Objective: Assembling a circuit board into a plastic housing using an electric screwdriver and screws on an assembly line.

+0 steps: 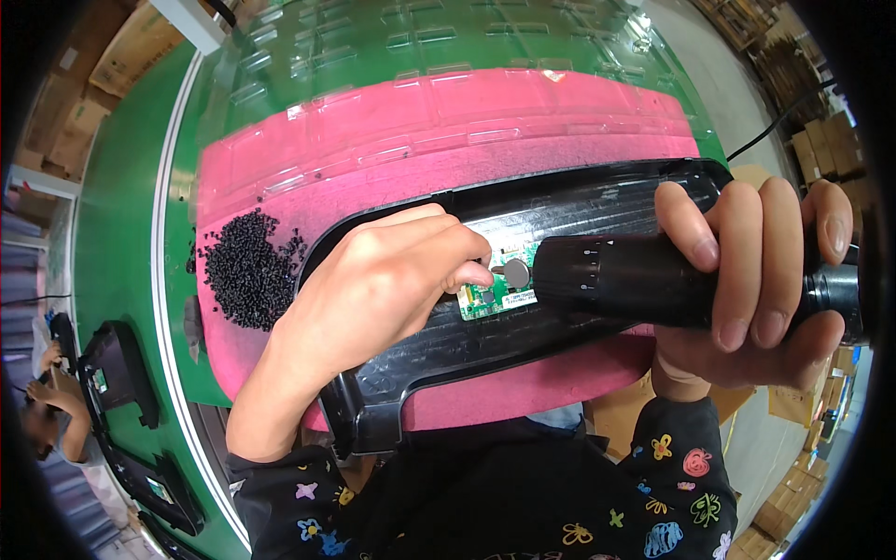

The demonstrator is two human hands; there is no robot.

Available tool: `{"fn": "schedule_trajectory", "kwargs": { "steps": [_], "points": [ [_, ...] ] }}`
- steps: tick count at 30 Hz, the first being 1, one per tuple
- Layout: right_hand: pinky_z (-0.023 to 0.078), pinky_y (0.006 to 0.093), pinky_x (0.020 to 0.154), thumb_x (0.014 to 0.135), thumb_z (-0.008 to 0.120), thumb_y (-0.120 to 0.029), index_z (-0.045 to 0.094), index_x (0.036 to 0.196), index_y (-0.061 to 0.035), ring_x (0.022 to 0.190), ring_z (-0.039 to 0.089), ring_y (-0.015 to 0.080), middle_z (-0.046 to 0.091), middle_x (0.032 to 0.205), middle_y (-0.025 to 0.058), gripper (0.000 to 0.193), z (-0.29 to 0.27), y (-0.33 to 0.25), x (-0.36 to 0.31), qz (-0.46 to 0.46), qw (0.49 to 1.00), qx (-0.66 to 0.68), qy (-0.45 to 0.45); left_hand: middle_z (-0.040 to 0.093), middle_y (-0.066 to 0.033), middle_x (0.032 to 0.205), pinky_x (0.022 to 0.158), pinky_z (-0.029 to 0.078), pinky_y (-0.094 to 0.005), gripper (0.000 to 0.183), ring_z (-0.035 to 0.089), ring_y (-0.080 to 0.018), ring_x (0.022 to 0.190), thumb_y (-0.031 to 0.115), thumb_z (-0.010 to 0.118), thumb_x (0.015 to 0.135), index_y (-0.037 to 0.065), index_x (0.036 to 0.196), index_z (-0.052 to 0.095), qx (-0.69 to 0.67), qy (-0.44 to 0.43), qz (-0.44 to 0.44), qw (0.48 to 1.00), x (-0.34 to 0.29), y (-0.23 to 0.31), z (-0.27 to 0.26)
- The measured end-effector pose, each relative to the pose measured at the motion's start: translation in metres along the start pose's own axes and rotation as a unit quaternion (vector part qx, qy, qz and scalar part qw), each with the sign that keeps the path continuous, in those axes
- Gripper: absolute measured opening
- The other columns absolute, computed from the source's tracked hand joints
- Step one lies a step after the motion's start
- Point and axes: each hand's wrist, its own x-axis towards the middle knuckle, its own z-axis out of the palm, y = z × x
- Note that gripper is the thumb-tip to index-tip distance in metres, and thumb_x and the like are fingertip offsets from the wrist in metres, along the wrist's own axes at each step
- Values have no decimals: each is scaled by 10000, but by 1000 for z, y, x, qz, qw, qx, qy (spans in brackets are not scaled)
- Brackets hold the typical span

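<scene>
My right hand is wrapped round a thick black electric screwdriver, held almost level with its front end pointing left. A small grey round part shows at that end, over a green circuit board. My left hand comes in from the left with thumb and forefinger pinched beside this grey part. What the pinch holds is too small to make out. The board lies inside a long black plastic housing, partly covered by my hand and the screwdriver.
Under the housing lies a pink mat on a green table. A heap of small black screws sits left of the housing. Clear plastic trays extend behind. At far left, another person's hand is near more black housings.
</scene>
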Motion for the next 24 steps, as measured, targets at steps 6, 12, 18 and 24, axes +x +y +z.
{"fn": "schedule_trajectory", "kwargs": {
  "steps": [6, 12, 18, 24],
  "points": [
    [369, 311, 805, 829, 751, -161, 460, 1054, -154, 591, 537, 83, 537, 672, -56, 368, -3, -5, 1, 49, 999, -12, 0, 626, -88, 703, 576, 507, -337, 161, 623, -242, 648, 64, 754, 746, -16, 825, 638, -26, 22, 14, 999, 3, 3, 0],
    [370, 305, 803, 829, 758, -161, 465, 1060, -155, 593, 539, 86, 541, 674, -56, 374, 0, 2, -3, -5, 1000, -6, 9, 627, -104, 712, 578, 501, -346, 206, 626, -267, 659, 104, 766, 734, -29, 835, 646, -33, 11, 14, 999, 2, 1, 0],
    [366, 307, 801, 833, 759, -171, 465, 1072, -151, 605, 543, 89, 544, 683, -54, 380, -2, 1, -5, 5, 1000, -11, 0, 618, -140, 751, 620, 517, -380, 183, 628, -304, 710, 67, 741, 781, -34, 873, 620, -33, -33, 10, 999, 1, 1, -2],
    [361, 313, 809, 844, 751, -179, 465, 1087, -146, 617, 549, 90, 550, 695, -51, 377, -5, -12, -1, 51, 997, -46, -35, 634, -155, 778, 651, 524, -397, 140, 640, -328, 747, 33, 691, 828, -48, 922, 627, -62, -77, -34, 995, 1, 5, -4]
  ]
}}
